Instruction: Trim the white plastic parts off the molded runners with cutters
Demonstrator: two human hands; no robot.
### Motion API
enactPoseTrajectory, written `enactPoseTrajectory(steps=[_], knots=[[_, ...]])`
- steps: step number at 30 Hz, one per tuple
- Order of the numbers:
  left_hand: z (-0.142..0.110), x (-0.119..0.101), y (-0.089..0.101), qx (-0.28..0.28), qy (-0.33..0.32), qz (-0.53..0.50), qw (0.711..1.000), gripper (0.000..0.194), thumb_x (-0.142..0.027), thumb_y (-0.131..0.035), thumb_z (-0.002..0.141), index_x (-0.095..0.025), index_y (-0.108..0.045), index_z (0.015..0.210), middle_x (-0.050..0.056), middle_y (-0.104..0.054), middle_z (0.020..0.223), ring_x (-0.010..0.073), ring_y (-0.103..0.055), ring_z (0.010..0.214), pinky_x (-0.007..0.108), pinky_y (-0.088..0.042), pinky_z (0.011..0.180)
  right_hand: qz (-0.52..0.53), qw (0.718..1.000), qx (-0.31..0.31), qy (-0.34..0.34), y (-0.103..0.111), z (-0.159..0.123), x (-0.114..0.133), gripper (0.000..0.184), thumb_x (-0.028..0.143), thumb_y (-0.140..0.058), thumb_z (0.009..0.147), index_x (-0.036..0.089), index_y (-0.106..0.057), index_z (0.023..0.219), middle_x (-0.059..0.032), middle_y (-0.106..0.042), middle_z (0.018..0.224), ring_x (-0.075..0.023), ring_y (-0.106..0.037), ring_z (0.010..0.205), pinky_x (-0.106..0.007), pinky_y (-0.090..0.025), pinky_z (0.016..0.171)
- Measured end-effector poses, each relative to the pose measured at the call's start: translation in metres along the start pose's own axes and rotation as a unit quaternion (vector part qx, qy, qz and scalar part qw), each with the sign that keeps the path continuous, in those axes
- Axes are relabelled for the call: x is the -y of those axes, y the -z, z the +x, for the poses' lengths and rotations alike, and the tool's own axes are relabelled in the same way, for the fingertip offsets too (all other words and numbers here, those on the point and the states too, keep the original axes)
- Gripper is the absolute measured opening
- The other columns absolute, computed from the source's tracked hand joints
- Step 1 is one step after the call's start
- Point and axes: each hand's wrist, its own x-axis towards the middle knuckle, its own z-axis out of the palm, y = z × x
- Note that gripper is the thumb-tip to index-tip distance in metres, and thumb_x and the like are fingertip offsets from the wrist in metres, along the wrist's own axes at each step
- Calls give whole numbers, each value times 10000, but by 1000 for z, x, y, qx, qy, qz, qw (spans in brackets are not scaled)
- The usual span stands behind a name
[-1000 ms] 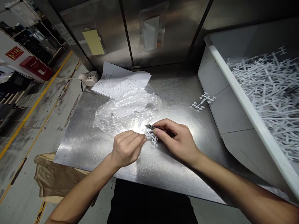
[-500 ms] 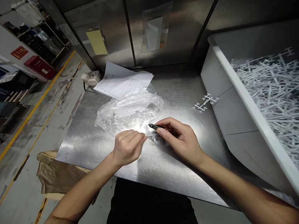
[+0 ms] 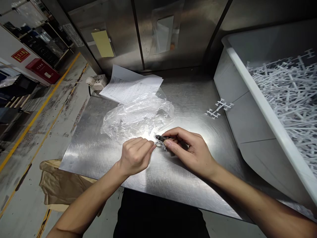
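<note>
My left hand [image 3: 137, 155] is closed, pinching the end of a small white plastic sprue [image 3: 165, 148] between thumb and forefinger. My right hand [image 3: 192, 150] grips a dark nail clipper [image 3: 162, 138] between thumb and fingers. The clipper's jaws lie against the sprue just right of my left fingertips, and the tool and fingers hide much of the piece. Beyond my hands a crumpled clear plastic bag [image 3: 136, 115] lies on the metal table [image 3: 158, 185]. Farther right, another branched white sprue [image 3: 219, 108] rests beside the bin.
A large grey bin [image 3: 244, 129] heaped with white sprues [image 3: 292, 96] stands along the right side. Printed sheets [image 3: 131, 84] and a white power socket [image 3: 98, 82] are at the back left. Below the table's left edge is a brown paper bag [image 3: 64, 185].
My right hand has shifted slightly left and down, bringing the nail clipper onto the sprue and covering more of it. My left hand stays almost in place.
</note>
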Motion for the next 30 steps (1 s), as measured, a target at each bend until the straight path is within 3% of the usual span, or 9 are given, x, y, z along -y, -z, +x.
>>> enactPoseTrajectory(steps=[13, 24, 30], knots=[[0, -1, 0, -7, -27, 19, 999, 142, -95, -636, 1056, -189, -661, 952, -21, -633, 674, 147, -557, 591, 331, -403, 579, 24, 999, 5, -22, -1, 2, -1, 175, 369, -739, 1026, 228, -795, 1113, -3, -718, 789, -167, -636, 663, -321, -494, 614], [3, -6, -2, 0, -51, 70, 996, 131, -89, -671, 1034, -173, -670, 933, -25, -593, 647, 157, -519, 580, 348, -383, 565, 123, 985, -29, -118, -11, 6, -1, 255, 445, -771, 993, 192, -771, 957, 14, -621, 678, -135, -517, 594, -306, -382, 554], [4, -6, 0, 8, -30, 65, 997, 67, -125, -678, 1044, -168, -704, 1000, 10, -695, 765, 165, -600, 660, 337, -432, 588, 120, 983, -28, -133, -8, 9, -2, 280, 467, -763, 993, 192, -760, 942, 15, -604, 670, -140, -515, 603, -305, -370, 548]])
